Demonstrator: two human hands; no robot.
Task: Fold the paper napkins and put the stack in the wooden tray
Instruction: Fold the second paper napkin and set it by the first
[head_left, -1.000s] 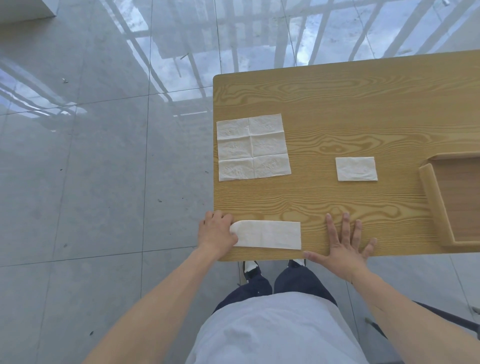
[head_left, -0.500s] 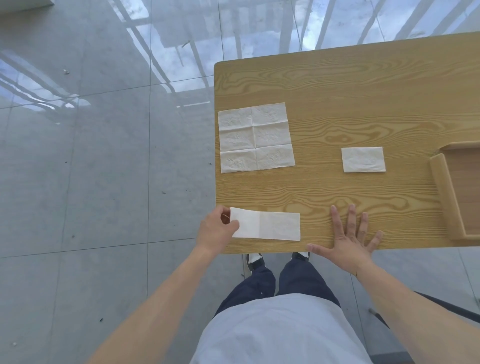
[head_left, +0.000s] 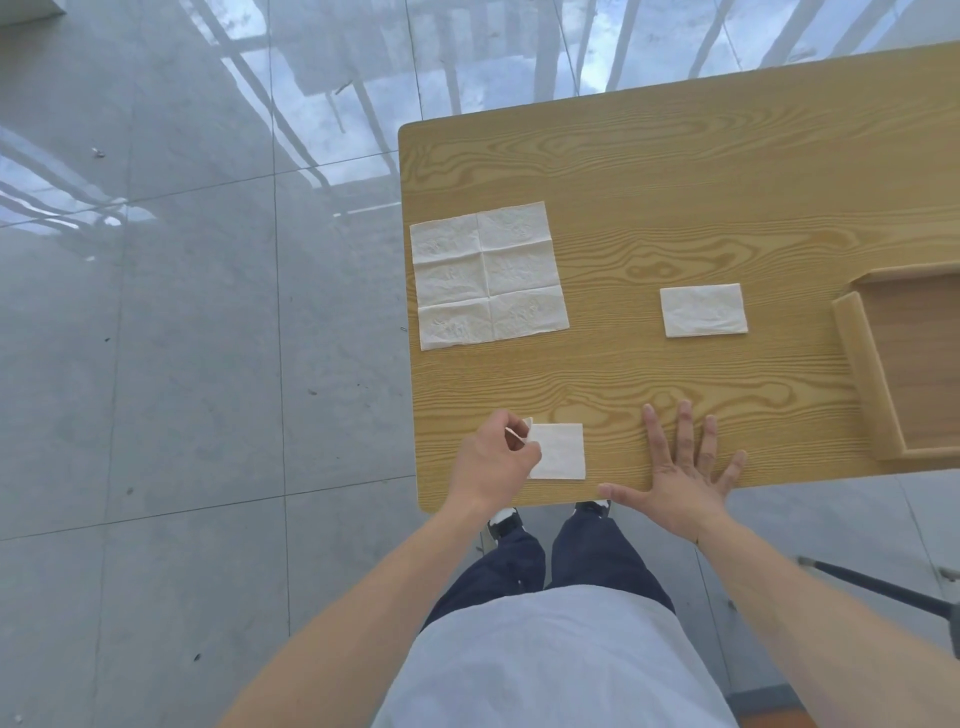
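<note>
Surface (head_left: 675, 208): light wood-grain top, the landmark for all positions below.
Left hand (head_left: 493, 462): at the surface's near left corner, pinching the raised left edge of the half-folded napkin (head_left: 558, 451).
Right hand (head_left: 680, 473): released, fingers spread, palm flat on the near edge.
Unfolded napkin (head_left: 488, 275): flat along the left edge.
Folded napkin (head_left: 704, 310): mid-surface, near the tray.
Wooden tray (head_left: 862, 384): right side, partly out of view.
</note>
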